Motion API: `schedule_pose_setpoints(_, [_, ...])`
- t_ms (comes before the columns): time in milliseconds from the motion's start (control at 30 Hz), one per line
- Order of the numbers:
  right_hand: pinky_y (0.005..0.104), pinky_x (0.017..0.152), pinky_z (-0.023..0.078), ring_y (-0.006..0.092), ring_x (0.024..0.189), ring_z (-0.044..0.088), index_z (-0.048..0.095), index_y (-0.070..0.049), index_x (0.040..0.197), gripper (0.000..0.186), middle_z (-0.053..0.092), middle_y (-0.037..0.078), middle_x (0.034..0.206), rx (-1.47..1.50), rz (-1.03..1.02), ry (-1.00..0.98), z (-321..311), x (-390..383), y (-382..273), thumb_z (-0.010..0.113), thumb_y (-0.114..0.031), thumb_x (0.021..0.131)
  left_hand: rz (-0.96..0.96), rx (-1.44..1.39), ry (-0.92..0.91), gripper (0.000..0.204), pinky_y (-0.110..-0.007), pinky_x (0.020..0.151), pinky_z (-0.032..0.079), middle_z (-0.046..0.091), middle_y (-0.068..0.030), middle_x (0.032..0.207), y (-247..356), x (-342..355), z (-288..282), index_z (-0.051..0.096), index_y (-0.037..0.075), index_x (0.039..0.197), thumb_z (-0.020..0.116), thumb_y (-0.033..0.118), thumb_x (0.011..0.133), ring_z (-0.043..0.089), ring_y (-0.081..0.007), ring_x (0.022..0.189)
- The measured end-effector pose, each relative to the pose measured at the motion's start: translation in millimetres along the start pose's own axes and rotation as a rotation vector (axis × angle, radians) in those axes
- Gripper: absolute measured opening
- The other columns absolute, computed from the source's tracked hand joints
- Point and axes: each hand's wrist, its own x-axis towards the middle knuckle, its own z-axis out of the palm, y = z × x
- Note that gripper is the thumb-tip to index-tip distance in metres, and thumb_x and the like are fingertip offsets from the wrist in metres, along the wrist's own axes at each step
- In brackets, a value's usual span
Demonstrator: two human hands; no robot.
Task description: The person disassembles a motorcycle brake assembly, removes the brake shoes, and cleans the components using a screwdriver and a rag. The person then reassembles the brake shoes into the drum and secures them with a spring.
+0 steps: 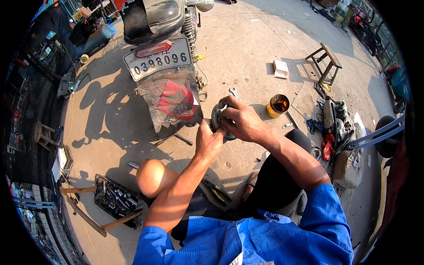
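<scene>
A dark, round metal part [216, 115] is held between my two hands, just right of the motorcycle's mudguard flap [176, 100]. My left hand [209, 140] is closed on its lower left edge, with the thumb pointing up. From above and right, my right hand [240, 120] grips it with bent fingers, which hide much of the part; its exact kind I cannot make out. Beyond my hands lies a spanner [234, 92] on the concrete. An open yellow tin [278, 106] with brown, greasy-looking contents stands to the right of my right hand.
The motorcycle's number plate [158, 58] and spring shock absorber [189, 31] are ahead. Pliers [216, 192] lie between my legs. At left sits a black crate of tools [117, 198]. A wooden stool [324, 62], white box [281, 69] and parts pile [331, 126] are at right.
</scene>
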Motion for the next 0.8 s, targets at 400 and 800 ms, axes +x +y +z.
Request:
schedule_pose_setpoints(400, [0.0422,0.078,0.057,0.0356,0.095,0.068,0.069,0.002,0.094,0.014,0.06,0.018,0.118,0.008,0.012,-0.01,-1,0,0,0.073,-0.005,0.083,0.028,0.058,0.001,0.02,-0.03,0.071,0.055,0.065,-0.0103,0.096,-9,3,-2,0.056,-0.005,0.104,0.068,0.001,0.089,0.063,-0.0133,0.084])
schedule_pose_setpoints(800, [0.0424,0.078,0.057,0.0358,0.096,0.068,0.069,0.002,0.093,0.014,0.06,0.018,0.118,0.014,0.014,-0.003,-1,-1,-1,0.074,-0.006,0.083,0.012,0.01,0.0,0.019,-0.03,0.069,0.055,0.065,-0.0091,0.095,-3,0,0,0.057,-0.004,0.104,0.068,0.001,0.089,0.063,-0.0123,0.082])
